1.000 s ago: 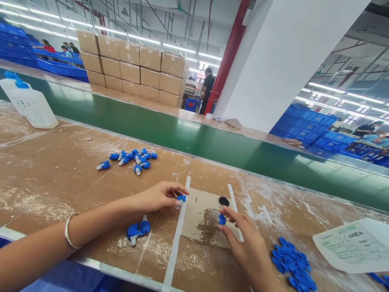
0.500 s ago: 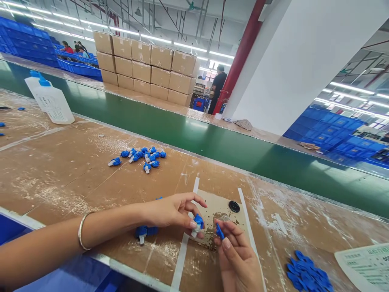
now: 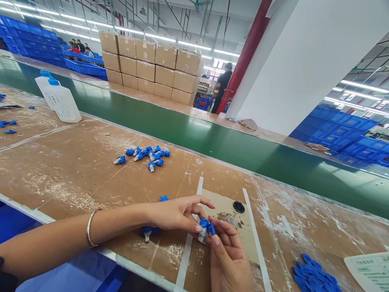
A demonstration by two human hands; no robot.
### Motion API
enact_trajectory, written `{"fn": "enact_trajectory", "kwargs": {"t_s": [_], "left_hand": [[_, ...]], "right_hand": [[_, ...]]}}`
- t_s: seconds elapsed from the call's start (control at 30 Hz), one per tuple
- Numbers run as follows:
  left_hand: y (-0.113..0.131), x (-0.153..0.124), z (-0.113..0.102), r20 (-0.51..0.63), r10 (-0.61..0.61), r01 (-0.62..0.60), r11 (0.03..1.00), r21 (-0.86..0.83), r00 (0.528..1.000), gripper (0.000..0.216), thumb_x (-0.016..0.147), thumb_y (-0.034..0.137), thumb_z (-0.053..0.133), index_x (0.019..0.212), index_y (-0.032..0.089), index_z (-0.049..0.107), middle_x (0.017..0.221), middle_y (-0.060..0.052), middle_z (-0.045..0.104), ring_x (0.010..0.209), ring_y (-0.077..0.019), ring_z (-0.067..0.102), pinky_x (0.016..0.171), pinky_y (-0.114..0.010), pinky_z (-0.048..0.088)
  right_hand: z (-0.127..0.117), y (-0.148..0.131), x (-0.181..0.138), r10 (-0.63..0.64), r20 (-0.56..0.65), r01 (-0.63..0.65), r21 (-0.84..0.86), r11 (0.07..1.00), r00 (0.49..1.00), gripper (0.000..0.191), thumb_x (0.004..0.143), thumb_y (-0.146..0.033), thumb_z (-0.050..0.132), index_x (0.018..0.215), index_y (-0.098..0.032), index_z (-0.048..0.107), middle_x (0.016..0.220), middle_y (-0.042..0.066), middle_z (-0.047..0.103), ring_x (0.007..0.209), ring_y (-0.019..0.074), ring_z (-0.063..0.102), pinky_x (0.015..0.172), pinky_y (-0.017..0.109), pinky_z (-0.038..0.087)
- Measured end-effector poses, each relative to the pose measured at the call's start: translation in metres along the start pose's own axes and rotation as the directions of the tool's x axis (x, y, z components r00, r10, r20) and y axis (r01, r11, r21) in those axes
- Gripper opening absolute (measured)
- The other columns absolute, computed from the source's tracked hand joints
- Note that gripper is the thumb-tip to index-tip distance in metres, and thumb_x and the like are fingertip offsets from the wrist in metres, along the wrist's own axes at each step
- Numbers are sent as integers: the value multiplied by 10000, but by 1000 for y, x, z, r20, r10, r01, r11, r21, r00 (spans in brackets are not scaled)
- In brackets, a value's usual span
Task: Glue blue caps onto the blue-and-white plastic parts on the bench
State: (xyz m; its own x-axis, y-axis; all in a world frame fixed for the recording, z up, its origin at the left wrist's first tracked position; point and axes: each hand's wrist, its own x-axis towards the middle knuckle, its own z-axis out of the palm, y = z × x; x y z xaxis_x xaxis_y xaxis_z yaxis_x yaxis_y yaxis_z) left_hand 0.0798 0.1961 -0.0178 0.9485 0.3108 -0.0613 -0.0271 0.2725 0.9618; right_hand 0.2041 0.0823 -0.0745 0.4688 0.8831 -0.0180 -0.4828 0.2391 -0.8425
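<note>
Between the thumb and fingers of my left hand is a small blue-and-white plastic part. My right hand pinches a flat blue plastic piece and holds it against the blue end of that part. Both hands are just above a taped-down beige sheet, which carries a small clear round dish and a black round cap. More blue-and-white parts lie partly hidden under my left forearm.
Several blue-and-white parts lie in a group farther back. A pile of flat blue pieces sits at right, near a labelled white sheet or container. White bottles stand at left. Behind runs a green conveyor belt, with stacked cartons beyond.
My right hand has moved left and brought the flat blue piece up to the part in my left hand; the two now touch. The view has shifted slightly.
</note>
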Motion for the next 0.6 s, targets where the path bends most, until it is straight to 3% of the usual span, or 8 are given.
{"fn": "enact_trajectory", "kwargs": {"t_s": [0.1, 0.17, 0.27, 0.33, 0.43, 0.5, 0.57, 0.6], "left_hand": [[1, -1, 1, 1, -20, 20, 1000, -3, 1000, 500, 738, 284, 693, 1172, 216, 454, 978, -16, 551, 644, -32, 533, 645, -188, 404], [1, -2, 2, -3, -37, 36, 999, -11, 999, 478, 730, 285, 698, 1145, 207, 475, 1004, -25, 557, 753, -64, 565, 719, -210, 414], [0, -1, 5, -34, -72, 72, 997, -10, 997, 473, 700, 255, 719, 1109, 204, 487, 992, -22, 576, 839, -107, 588, 749, -238, 427], [-1, 0, 7, -91, -86, 88, 996, 23, 992, 446, 682, 221, 724, 1066, 187, 500, 928, -12, 595, 798, -111, 603, 720, -236, 440], [0, 2, 3, -183, -44, 61, 994, 89, 982, 367, 692, 223, 689, 1001, 165, 499, 842, -6, 610, 732, -128, 626, 683, -257, 462], [4, 3, -6, -257, 32, 21, 979, 202, 966, 338, 703, 232, 651, 989, 162, 487, 815, -9, 614, 725, -152, 638, 694, -293, 477], [11, 2, -22, -364, 169, 21, 885, 465, 916, 291, 715, 225, 604, 979, 157, 501, 822, -20, 621, 751, -165, 633, 725, -310, 474], [14, 1, -30, -400, 250, 67, 773, 631, 882, 259, 728, 217, 572, 974, 157, 517, 850, -32, 628, 784, -174, 626, 746, -314, 466]], "right_hand": [[4, 2, -4, -91, -55, 80, -173, 982, 994, 300, 701, -296, 701, 962, -222, 575, 1036, 48, 636, 946, 165, 604, 792, 286, 496], [7, 3, -8, -252, -44, 222, -346, 912, 967, 250, 740, -285, 662, 961, -215, 568, 1059, 57, 621, 962, 168, 595, 800, 289, 494], [12, 5, -11, -503, 150, 483, -599, 638, 851, 206, 793, -220, 596, 995, -226, 560, 1047, 48, 611, 971, 160, 580, 804, 285, 486], [16, 5, -12, -557, 305, 584, -685, 435, 772, 246, 818, -187, 556, 1059, -234, 541, 1051, 43, 599, 994, 152, 557, 833, 284, 469], [12, -4, -11, -559, 409, 608, -759, 230, 722, 331, 839, -218, 536, 1166, -202, 489, 1085, 68, 580, 1033, 161, 521, 859, 293, 451], [-4, -17, -8, -590, 420, 571, -816, 86, 690, 326, 848, -252, 531, 1164, -180, 496, 1050, 74, 600, 979, 166, 541, 824, 288, 454], [-35, -35, -4, -639, 433, 496, -863, -91, 636, 255, 862, -275, 511, 1094, -174, 546, 976, 68, 631, 887, 171, 566, 783, 291, 453], [-56, -46, -2, -661, 440, 441, -879, -180, 607, 228, 866, -296, 500, 1039, -169, 575, 941, 74, 640, 875, 188, 570, 788, 312, 449]]}}
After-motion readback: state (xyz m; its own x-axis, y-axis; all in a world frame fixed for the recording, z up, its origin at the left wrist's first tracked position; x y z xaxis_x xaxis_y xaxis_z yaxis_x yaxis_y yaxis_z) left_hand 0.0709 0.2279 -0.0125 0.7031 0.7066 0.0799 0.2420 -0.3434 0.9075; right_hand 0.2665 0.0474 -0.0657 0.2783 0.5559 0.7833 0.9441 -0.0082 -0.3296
